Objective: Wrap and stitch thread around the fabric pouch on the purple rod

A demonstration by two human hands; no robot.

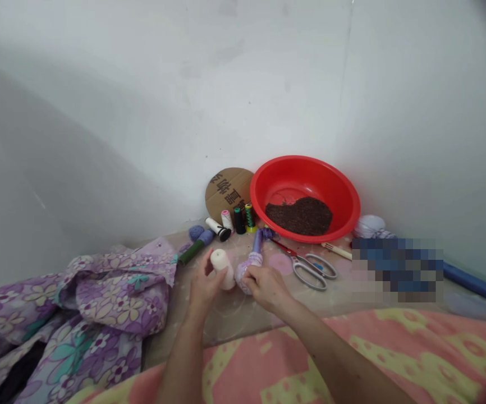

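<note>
My left hand (205, 283) is wrapped round the side of a white thread cone (224, 270), its fingers and thumb on either side of it. Just to the right, my right hand (268, 287) is closed on a lilac-and-white patterned fabric bundle (245, 275). A smooth purple stem (257, 242) rises from the top of that bundle. The cone and the bundle stand side by side, nearly touching. Open scissors (310, 270) with grey handles lie right of my right hand.
A red basin (350, 210) holds dark grains. Behind are a cardboard disc (226, 191) and several thread spools, including a black one (239, 221). Floral cloth (117, 292) lies left, a pink-yellow blanket (268, 370) in front, a white ball (369, 225) and blue roll (474, 281) right.
</note>
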